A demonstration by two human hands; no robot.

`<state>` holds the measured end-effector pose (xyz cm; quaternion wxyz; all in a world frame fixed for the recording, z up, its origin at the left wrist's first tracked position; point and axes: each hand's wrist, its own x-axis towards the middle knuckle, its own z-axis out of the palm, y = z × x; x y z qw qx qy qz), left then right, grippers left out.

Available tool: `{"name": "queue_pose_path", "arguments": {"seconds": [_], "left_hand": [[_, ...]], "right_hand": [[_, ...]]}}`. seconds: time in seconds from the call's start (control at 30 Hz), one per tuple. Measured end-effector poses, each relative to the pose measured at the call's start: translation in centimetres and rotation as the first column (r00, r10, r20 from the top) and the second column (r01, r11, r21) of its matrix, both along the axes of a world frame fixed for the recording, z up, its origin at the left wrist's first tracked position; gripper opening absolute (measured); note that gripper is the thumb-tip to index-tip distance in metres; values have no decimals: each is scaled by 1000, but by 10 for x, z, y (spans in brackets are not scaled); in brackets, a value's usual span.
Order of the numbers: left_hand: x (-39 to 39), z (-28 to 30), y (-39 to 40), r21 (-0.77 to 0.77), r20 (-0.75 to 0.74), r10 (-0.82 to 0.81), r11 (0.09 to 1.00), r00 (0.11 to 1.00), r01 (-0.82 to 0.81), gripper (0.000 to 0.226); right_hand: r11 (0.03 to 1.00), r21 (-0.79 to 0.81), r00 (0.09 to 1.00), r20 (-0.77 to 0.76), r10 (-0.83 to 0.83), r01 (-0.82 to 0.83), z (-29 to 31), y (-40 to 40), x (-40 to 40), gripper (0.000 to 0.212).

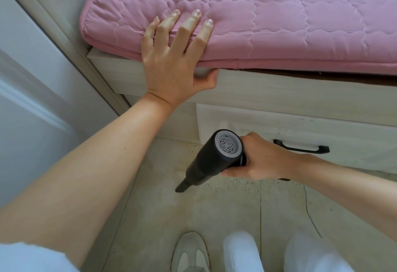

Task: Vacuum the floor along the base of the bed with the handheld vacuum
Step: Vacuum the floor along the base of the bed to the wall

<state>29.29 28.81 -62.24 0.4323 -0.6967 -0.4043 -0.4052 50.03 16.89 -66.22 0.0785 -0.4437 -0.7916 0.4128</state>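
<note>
A black handheld vacuum with a grey vented rear cap points its narrow nozzle down and to the left, just above the beige tiled floor in front of the bed base. My right hand grips its handle. My left hand rests on the edge of the pink quilted mattress pad, fingers spread straight on top and the thumb under the pad's edge.
A drawer with a black handle sits in the bed base at the right. A pale wall and door frame stand at the left. Crumbs speckle the floor near the base. My shoe and white trouser legs show below.
</note>
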Motion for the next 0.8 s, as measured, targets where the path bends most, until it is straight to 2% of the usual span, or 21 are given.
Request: {"name": "queue_pose_path", "arguments": {"seconds": [0.4, 0.63, 0.8], "left_hand": [[0, 0, 2, 4, -11, -6, 1000, 1000, 6, 62], [0, -1, 1, 3, -9, -3, 1000, 1000, 3, 62], [1, 0, 0, -12, -6, 0, 1000, 1000, 0, 62]], "right_hand": [[1000, -15, 999, -39, -19, 19, -4, -9, -6, 27], [996, -4, 996, 24, -92, 92, 3, 0, 14, 36], [998, -8, 997, 23, -68, 68, 6, 2, 17, 39]]}}
